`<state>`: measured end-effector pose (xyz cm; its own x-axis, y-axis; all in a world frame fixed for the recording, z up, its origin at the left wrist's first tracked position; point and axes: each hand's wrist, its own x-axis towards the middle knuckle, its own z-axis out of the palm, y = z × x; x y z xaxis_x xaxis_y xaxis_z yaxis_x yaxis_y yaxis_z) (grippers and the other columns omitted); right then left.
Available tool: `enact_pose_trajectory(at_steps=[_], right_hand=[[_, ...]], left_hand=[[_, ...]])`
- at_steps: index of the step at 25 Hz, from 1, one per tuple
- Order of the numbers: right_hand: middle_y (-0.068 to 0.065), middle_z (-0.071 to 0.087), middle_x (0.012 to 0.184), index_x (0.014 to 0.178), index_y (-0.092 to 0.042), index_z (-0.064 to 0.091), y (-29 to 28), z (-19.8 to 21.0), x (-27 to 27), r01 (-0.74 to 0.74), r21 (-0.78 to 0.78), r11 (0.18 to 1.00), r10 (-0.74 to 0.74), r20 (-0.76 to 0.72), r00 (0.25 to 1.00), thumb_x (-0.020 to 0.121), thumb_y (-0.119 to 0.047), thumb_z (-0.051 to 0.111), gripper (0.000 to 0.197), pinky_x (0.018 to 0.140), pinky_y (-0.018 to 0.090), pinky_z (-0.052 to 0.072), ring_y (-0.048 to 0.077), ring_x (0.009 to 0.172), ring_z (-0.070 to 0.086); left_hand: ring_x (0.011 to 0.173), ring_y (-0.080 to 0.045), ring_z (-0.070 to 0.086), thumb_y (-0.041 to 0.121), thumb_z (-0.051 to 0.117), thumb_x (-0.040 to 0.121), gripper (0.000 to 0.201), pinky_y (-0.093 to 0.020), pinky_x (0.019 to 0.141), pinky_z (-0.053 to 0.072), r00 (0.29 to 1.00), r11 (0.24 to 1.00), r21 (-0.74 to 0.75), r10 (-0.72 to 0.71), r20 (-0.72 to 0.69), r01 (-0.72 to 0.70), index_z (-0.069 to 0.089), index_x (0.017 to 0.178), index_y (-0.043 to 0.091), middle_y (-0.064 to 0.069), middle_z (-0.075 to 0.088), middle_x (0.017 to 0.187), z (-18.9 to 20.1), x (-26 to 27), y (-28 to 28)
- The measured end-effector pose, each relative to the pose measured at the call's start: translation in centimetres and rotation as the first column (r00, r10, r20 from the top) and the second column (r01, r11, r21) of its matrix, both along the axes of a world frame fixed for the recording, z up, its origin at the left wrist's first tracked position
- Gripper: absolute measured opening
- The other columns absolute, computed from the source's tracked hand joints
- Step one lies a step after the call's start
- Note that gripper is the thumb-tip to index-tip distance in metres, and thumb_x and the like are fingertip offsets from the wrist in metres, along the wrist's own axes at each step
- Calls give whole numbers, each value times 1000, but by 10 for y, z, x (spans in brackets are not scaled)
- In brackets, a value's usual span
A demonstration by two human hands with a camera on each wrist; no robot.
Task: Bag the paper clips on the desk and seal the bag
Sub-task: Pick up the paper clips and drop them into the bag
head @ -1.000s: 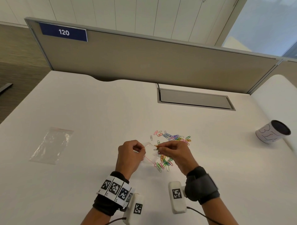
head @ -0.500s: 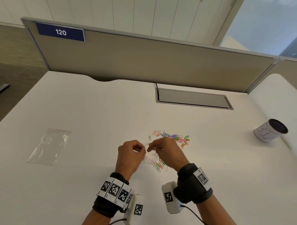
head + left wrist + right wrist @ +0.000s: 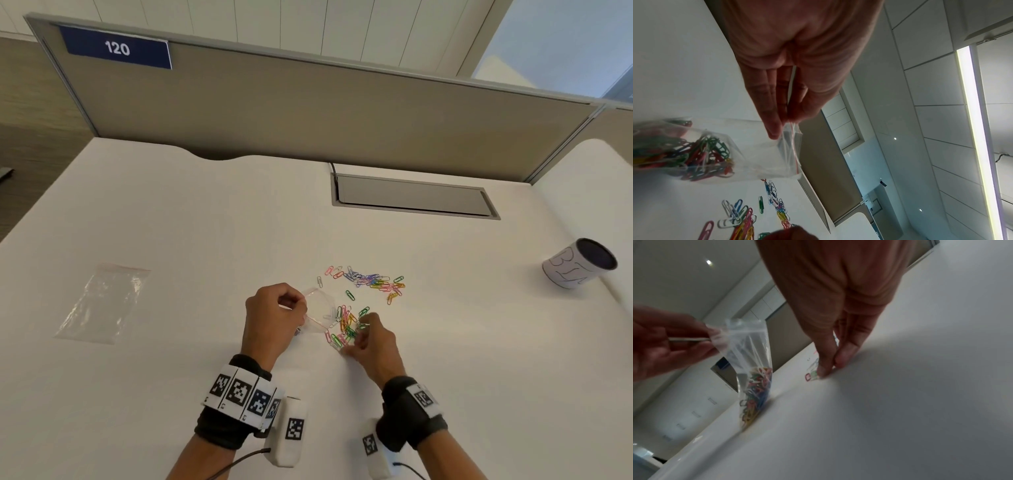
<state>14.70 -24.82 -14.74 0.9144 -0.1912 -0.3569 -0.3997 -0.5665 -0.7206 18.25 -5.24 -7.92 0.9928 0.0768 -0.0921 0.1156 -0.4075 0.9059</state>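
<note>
White desk (image 3: 171, 222) under a grey partition carries the whole job; the left hand (image 3: 274, 317) pinches the mouth of a small clear bag (image 3: 760, 155) between thumb and fingertips, holding it upright with its bottom resting on the desk; a bundle of coloured clips already sits inside it, so the filling is partly done. Loose paper clips (image 3: 371, 282) lie in a far cluster and a nearer pile just beside the bag; the right hand (image 3: 371, 337) has its fingertips (image 3: 825, 369) closed together on a few clips of the near pile, pressed to the surface. I judge roughly half remain outside; the sealing is not yet begun. A second bag (image 3: 102, 301) lies flat, well apart at the left.
</note>
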Motion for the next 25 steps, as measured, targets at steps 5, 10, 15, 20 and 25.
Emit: enact_pose_trajectory(at_steps=[5, 10, 15, 20, 25], right_hand=[[5, 57, 102, 110, -17, 60, 7, -5, 19, -236, -243, 941, 283, 181, 942, 78, -16, 76, 36, 75, 25, 47, 20, 88, 53], [8, 52, 115, 108, -23, 67, 7, -12, 25, -366, -423, 829, 448, 112, 887, 82, -25, 71, 26, 84, 34, 42, 28, 106, 45], [3, 31, 152, 132, -31, 48, -5, -5, 34, -477, -535, 697, 541, -46, 840, 80, -49, 66, 57, 105, 49, 33, 31, 137, 24], [6, 54, 136, 109, -15, 67, 1, -10, 37, -471, -550, 690, 580, 32, 814, 88, -23, 64, 23, 86, 42, 51, 32, 121, 47], [11, 66, 107, 95, -8, 70, 4, -8, 43, -434, -550, 714, 586, 129, 800, 88, -9, 62, 10, 68, 31, 44, 31, 98, 57]], left_hand=[[54, -16, 71, 7, 69, 81, 7, -29, 62, 62, 1000, 1000, -7, 16, -4, -16, 71, 76, 11, -4, 73, 71, 0, -1, 1], [56, -16, 71, 9, 69, 81, 6, -35, 67, 62, 1000, 1000, 2, 1, 5, -1, 71, 76, 11, -3, 72, 71, -1, 0, -1], [58, -17, 71, 9, 70, 81, 4, -35, 68, 62, 1000, 1000, 3, 0, -5, 0, 71, 78, 11, -3, 72, 73, -2, 1, -2], [56, -16, 71, 9, 69, 82, 5, -24, 59, 60, 1000, 1000, 7, -6, -11, 6, 71, 77, 11, -4, 73, 72, -2, 0, -3], [53, -14, 70, 10, 69, 81, 6, -15, 53, 56, 1000, 1000, 9, -6, -15, 6, 71, 76, 11, -3, 72, 70, -3, 2, -2]])
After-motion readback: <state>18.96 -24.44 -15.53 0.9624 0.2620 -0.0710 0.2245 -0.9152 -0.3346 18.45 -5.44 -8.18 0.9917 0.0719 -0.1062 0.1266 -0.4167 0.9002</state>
